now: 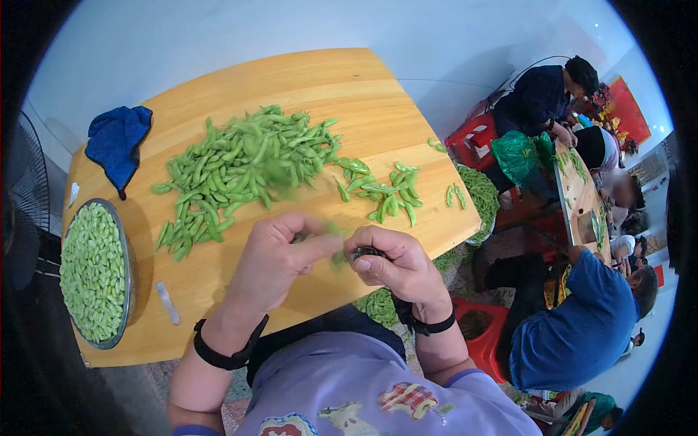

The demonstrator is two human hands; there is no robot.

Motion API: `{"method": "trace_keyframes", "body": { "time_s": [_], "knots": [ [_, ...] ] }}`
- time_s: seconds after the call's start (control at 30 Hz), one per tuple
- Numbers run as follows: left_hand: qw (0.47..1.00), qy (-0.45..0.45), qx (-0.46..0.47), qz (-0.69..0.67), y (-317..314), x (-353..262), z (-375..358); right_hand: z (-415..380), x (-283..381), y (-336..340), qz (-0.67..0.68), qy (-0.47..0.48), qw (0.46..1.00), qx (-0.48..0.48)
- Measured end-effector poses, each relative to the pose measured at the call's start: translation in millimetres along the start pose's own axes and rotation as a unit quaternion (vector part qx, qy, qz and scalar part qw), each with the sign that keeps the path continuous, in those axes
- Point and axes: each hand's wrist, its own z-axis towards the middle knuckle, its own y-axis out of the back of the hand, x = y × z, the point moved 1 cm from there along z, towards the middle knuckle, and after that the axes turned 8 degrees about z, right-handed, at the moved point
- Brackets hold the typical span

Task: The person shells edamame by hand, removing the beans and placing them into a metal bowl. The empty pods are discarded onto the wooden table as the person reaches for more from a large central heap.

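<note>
On the table [349,80], pod pile [247,156] right of the bowl [127,280], cloth [118,145] behind the bowl.

Bare forearms [195,385] extend forward. The left hand [280,254], partly motion-blurred, points its bent fingers toward the right hand [398,263], curled fist-like just beside it.

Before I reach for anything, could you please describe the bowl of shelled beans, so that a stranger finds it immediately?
Start with the large wooden table. At its left edge in the picture, below the blue cloth, sits a round, grey-rimmed bowl. It is full of shelled beans, unlike the green pods lying loose across the wood.
</note>
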Motion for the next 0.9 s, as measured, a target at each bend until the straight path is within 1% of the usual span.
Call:
{"method": "trace_keyframes", "body": {
  "time_s": [0.03, 0.17, 0.23, 0.33, 0.47, 0.53, 0.57, 0.6, 0.63, 0.67, 0.7, 0.73, 0.77, 0.8, 0.83, 0.87, 0.9],
  "knots": [
    [1.0, -0.001, 0.003, -0.002, -4, 0, 1, -1, 0, 2, 0.011, 0.015, 1.0, 0.008],
    [0.999, 0.004, 0.008, -0.045, -11, 2, 4, -3, 0, 3, -0.001, 0.024, 1.0, -0.006],
    [0.998, 0.005, 0.012, -0.054, -12, 3, 6, -4, 1, 3, -0.039, 0.058, 0.997, -0.013],
    [0.997, 0.015, 0.024, -0.072, -12, 5, 6, -4, 2, 3, -0.065, 0.083, 0.994, -0.013],
    [0.998, 0.001, 0.022, -0.062, -13, 5, 5, -8, 8, -2, -0.103, 0.086, 0.99, -0.042],
    [0.999, 0.003, 0.026, -0.047, -13, 7, 4, -10, 6, 0, 0.043, 0.021, 0.999, -0.025],
    [0.992, 0.016, 0.07, -0.1, -13, 11, 4, -11, 3, 1, 0.044, 0.021, 0.998, -0.026],
    [0.981, 0.028, 0.113, -0.152, -11, 14, 4, -10, -2, 3, 0.152, 0.001, 0.988, 0.0],
    [0.981, 0.028, 0.114, -0.151, -8, 15, 5, -10, -6, 3, 0.259, -0.018, 0.965, 0.027],
    [0.969, 0.061, 0.145, -0.19, -5, 17, 7, -10, -5, 2, 0.259, -0.016, 0.965, 0.026],
    [0.953, 0.095, 0.175, -0.227, -4, 18, 7, -10, -4, 0, 0.235, -0.04, 0.971, -0.011],
    [0.953, 0.094, 0.177, -0.226, -6, 16, 7, -10, -3, -2, 0.21, -0.063, 0.974, -0.048],
    [0.974, 0.079, 0.122, -0.175, -9, 15, 5, -10, -1, -7, 0.208, -0.062, 0.975, -0.047],
    [0.988, 0.064, 0.064, -0.123, -11, 15, 4, -10, 1, -12, 0.007, 0.025, 0.994, -0.102],
    [0.988, 0.063, 0.063, -0.124, -14, 17, 4, -11, 5, -16, -0.194, 0.11, 0.963, -0.152],
    [0.997, 0.018, 0.054, -0.044, -16, 19, 3, -13, 9, -21, -0.244, 0.102, 0.95, -0.166],
    [0.998, -0.025, 0.044, 0.036, -16, 20, 2, -15, 11, -25, -0.242, 0.1, 0.951, -0.163]
  ]
}}
